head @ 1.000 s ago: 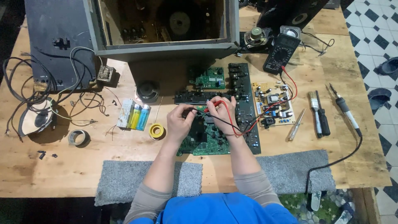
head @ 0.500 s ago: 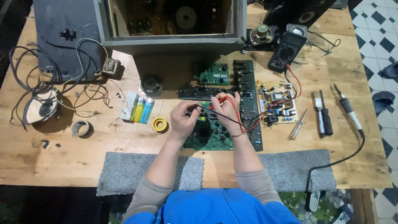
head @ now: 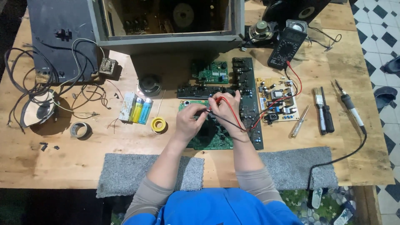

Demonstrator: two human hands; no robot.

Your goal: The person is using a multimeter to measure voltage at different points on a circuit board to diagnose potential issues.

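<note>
Hands meet over the green printed circuit board (head: 210, 135) lying flat on the wooden workbench (head: 83, 158). Left hand (head: 189, 121) pinches a thin black test probe (head: 199, 111); right hand (head: 225, 109) grips a red test probe (head: 221, 100), its red lead running to the black handheld multimeter (head: 286, 48).

My left hand (head: 188, 121) and right hand (head: 227, 109) over green circuit board (head: 210, 137), fingers pinching red probe (head: 221, 100) and black probe (head: 204, 111) close together. Leads run right to black multimeter (head: 287, 48). Tan power board (head: 277, 100) just right of long black board (head: 248, 100). Yellow solder spool (head: 158, 124), lighters (head: 141, 110) left. Soldering iron (head: 350, 108) far right on wooden table (head: 62, 158).
</note>
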